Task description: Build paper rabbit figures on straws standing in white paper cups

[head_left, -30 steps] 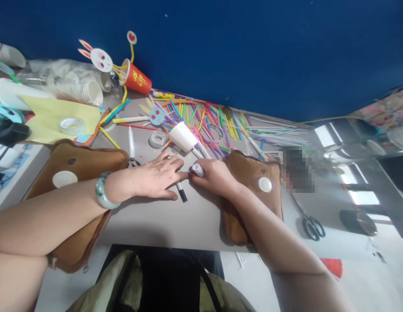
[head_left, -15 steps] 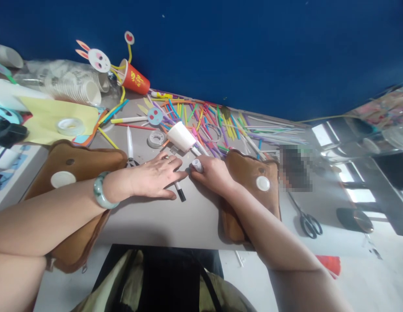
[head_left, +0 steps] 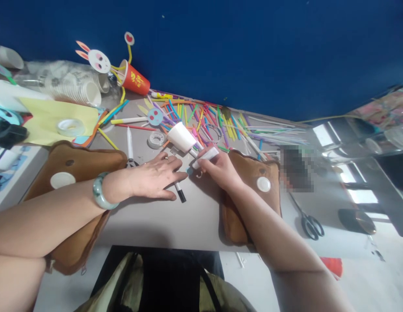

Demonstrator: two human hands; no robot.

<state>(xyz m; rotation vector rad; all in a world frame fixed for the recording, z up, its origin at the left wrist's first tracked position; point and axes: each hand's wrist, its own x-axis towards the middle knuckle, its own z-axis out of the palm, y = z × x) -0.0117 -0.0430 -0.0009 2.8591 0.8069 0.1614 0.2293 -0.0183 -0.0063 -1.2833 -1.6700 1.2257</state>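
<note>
My left hand lies palm down with its fingers spread. A white marker with a black cap pokes out from under it between thumb and forefinger. By the left fingertips is a small light-blue piece, partly covered. My right hand is closed around a white tube that looks like a glue stick, tilted with its lower end near the blue piece. Just beyond both hands a white paper cup lies on its side, and a roll of tape is to its left.
Colourful straws are strewn along the blue wall. A red cup with a rabbit figure leans at the back left, near stacked paper cups. Brown cushions flank my forearms. Black-handled scissors lie at the right.
My right hand has turned the glue stick from pointing up toward me to lying slanted, uncovering the small blue piece. My left hand has stayed in place.
</note>
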